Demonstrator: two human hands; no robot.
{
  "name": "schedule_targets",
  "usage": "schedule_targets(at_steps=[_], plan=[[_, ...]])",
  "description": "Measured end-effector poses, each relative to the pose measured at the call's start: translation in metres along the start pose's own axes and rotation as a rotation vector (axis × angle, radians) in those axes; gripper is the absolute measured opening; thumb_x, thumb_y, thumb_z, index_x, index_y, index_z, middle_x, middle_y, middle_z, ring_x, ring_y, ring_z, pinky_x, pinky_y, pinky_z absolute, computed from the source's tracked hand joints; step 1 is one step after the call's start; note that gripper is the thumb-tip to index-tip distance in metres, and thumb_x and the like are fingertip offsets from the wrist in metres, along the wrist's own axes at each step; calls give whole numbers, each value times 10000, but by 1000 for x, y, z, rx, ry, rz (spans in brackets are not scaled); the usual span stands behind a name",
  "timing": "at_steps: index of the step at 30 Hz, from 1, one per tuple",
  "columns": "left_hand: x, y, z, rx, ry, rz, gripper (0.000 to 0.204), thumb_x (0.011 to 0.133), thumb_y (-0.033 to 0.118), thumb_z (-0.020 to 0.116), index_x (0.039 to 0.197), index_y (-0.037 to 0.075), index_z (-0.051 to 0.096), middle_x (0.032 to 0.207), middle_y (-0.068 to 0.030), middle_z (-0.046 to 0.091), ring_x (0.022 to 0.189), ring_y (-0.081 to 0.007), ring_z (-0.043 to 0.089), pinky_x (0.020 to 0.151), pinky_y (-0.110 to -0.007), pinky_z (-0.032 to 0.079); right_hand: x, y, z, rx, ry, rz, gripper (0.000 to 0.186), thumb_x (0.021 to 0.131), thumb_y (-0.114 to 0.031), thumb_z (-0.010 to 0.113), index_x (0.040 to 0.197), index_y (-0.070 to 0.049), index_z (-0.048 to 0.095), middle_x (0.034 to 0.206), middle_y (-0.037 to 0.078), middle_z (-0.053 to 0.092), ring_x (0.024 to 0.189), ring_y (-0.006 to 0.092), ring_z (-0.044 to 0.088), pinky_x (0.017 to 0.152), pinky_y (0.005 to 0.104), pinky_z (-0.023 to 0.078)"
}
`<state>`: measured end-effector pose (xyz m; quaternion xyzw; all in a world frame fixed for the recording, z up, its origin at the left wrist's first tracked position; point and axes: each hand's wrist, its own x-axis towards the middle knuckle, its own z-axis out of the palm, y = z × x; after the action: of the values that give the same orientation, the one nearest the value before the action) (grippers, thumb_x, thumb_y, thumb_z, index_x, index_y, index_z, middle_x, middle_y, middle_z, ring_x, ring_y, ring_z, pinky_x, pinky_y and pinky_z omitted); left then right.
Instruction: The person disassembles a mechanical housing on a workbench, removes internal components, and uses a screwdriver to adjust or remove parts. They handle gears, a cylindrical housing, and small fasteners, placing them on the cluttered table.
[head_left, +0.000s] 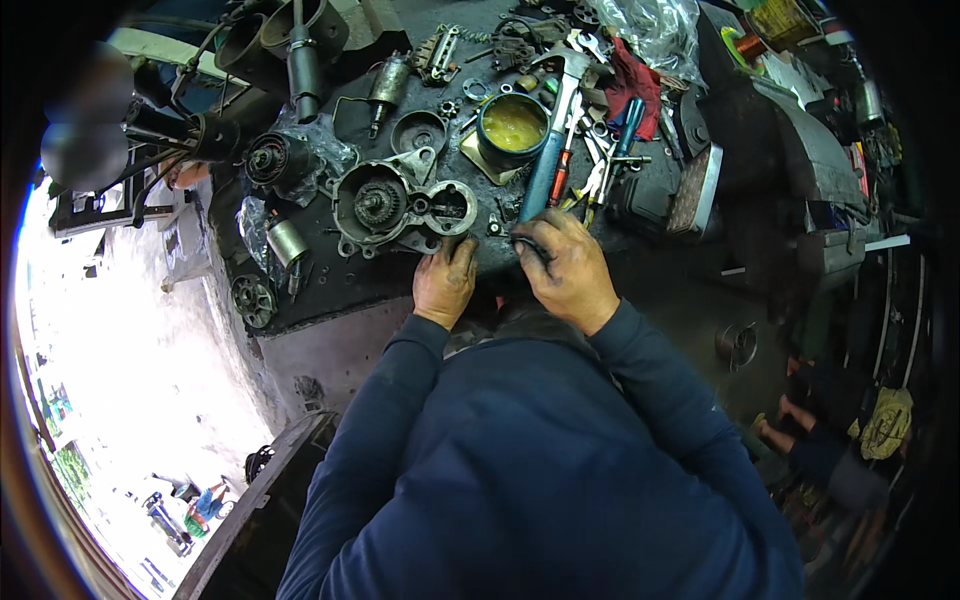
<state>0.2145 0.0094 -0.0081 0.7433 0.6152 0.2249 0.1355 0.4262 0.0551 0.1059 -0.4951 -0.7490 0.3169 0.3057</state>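
Grey cast-metal gear housing sits open side up near the front edge of the dark surface, just ahead of the left hand. Interior partly hidden: a toothed gear covers most of the big bore, and the smaller round opening beside it is shadowed, contents hard to read. The right hand overlaps the butt of the hammer, so the grip's end can't be made out. Lower torso and the surface's near edge are lost behind the navy top. Right side is very dark; a co-worker's legs show there, rest unclear.

Materials: housing is rough casting with lugs around the rim. Hammer has a bright steel head and blue-green grip. Round tub holds glossy yellow grease. Red-handled screwdriver lies beside the hammer. Crumpled red cloth and a wrinkled clear plastic bag sit at the back. Smooth metal cylinder and a slotted disc lie to the left.

Fingers: left ones close together, tips at the housing's lower edge; can't tell if they grip anything. Right ones curled in, thumb near forefinger, something dark between them; can't tell if it's a part or shadow, so hold unconfirmed. Fingertips blackened on both.
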Motion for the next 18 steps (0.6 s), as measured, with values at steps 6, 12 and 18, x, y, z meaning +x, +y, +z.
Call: schedule_targets(at_steps=[6,12,18], plan=[[-3,-17,6,-10,86,81,261,893,129,735,1154,110,739,1180,-131,685,1035,-361,689,881,-460,573,71,-33,-4,-177,82,-405,154,816,-129,764,955,-88,711,1061,105,633,1026,342,619,874,464,515],[-11,-22,-4,-58,90,54,323,848,104,763,1170,92,735,1193,-142,682,1060,-378,680,907,-452,584,115,-51,-16,-337,-134,-573,275,799,-145,754,1072,-166,781,1247,116,634,1205,340,584,981,484,484],[-6,-28,-8,-106,55,80,319,850,113,777,1169,113,758,1195,-116,696,1072,-332,698,920,-421,591,141,-65,-3,-509,-301,-674,344,790,-143,754,1112,-246,817,1365,57,622,1323,295,546,1054,489,463]])
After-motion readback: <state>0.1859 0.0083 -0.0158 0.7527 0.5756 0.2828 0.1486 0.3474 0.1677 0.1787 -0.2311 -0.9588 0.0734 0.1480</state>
